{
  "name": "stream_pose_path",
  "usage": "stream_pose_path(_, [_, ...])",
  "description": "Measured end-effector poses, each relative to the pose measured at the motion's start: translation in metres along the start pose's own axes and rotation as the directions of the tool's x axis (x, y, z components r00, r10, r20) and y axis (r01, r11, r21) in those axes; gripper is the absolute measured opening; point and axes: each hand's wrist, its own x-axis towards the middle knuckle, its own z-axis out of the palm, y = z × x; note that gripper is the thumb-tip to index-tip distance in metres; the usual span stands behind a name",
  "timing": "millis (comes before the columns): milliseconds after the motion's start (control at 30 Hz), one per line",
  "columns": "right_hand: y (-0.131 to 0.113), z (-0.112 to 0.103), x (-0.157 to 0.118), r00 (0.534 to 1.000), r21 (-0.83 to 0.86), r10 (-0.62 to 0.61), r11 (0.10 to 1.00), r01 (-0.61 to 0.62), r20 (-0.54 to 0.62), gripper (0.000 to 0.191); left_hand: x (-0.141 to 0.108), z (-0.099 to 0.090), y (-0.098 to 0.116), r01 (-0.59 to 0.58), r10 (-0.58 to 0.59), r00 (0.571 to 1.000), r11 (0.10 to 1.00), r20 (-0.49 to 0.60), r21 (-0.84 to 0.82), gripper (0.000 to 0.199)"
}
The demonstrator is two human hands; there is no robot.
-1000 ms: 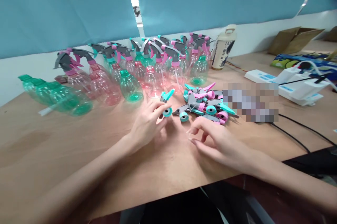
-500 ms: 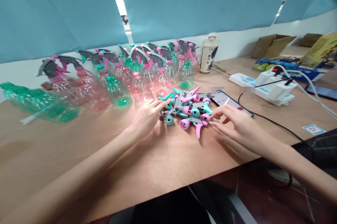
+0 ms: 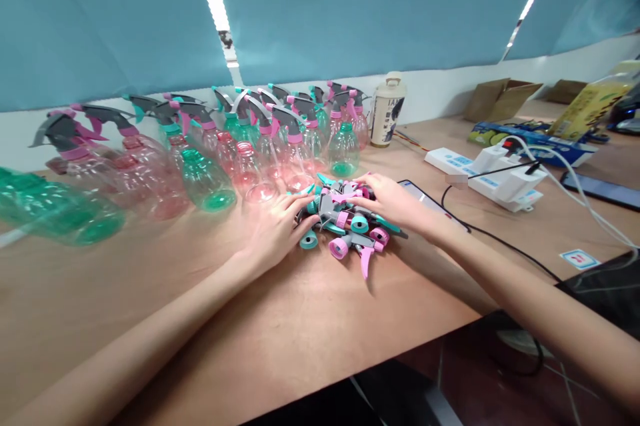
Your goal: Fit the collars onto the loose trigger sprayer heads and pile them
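A pile of grey, pink and teal spray heads (image 3: pixel 345 216) lies on the wooden table (image 3: pixel 295 326). At its left side my left hand (image 3: pixel 277 223) rests with fingers apart, touching the nearest heads and holding none. My right hand (image 3: pixel 390 199) reaches over the pile's right back part, its fingers spread on the heads. One pink spray head (image 3: pixel 367 259) sticks out at the front of the pile. Behind stand several clear pink bottles, some with spray heads, and an open green bottle (image 3: pixel 344 153); another green bottle (image 3: pixel 207 183) tilts to the left.
Green bottles (image 3: pixel 60 213) lie at the far left. A cream tumbler (image 3: pixel 388 111) stands at the back. To the right are a phone (image 3: pixel 425 196) partly behind my right arm, a white power strip (image 3: pixel 485 176) with cables, a cardboard box (image 3: pixel 500 101) and a second phone (image 3: pixel 605 191).
My right hand has moved left and back, from the pile's right edge onto its top. My left hand's thumb is now spread over the left heads. The view has shifted slightly.
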Motion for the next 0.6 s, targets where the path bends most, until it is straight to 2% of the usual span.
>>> stream_pose_path(167, [-0.012, 0.024, -0.003, 1.0, -0.004, 0.008, 1.0, -0.008, 0.027, 0.034, -0.005, 0.008, -0.005, -0.013, 0.013, 1.0, 0.999, -0.002, -0.05, 0.033])
stream_pose_path(333, [-0.021, 0.028, -0.007, 1.0, 0.006, -0.003, 1.0, 0.003, 0.025, 0.028, -0.016, 0.004, -0.008, -0.043, 0.035, 0.995, 0.995, -0.089, -0.085, 0.025])
stream_pose_path(400, [-0.023, 0.027, -0.007, 1.0, 0.003, -0.01, 1.0, 0.01, 0.021, 0.028, -0.021, -0.001, -0.005, -0.105, 0.09, 0.986, 0.989, -0.144, -0.102, 0.02])
stream_pose_path(467, [-0.024, 0.027, -0.006, 1.0, -0.003, -0.021, 1.0, 0.022, 0.017, 0.029, -0.026, -0.007, 0.002, -0.221, 0.2, 0.964, 0.97, -0.176, -0.107, 0.019])
stream_pose_path(533, [-0.025, 0.027, -0.006, 0.999, -0.014, -0.033, 0.999, 0.033, 0.012, 0.031, -0.029, -0.011, 0.012, -0.332, 0.316, 0.936, 0.939, -0.157, -0.09, 0.02])
stream_pose_path(600, [-0.025, 0.027, -0.006, 0.999, -0.029, -0.041, 0.999, 0.041, 0.004, 0.035, -0.031, -0.012, 0.024, -0.376, 0.368, 0.924, 0.924, -0.106, -0.067, 0.019])
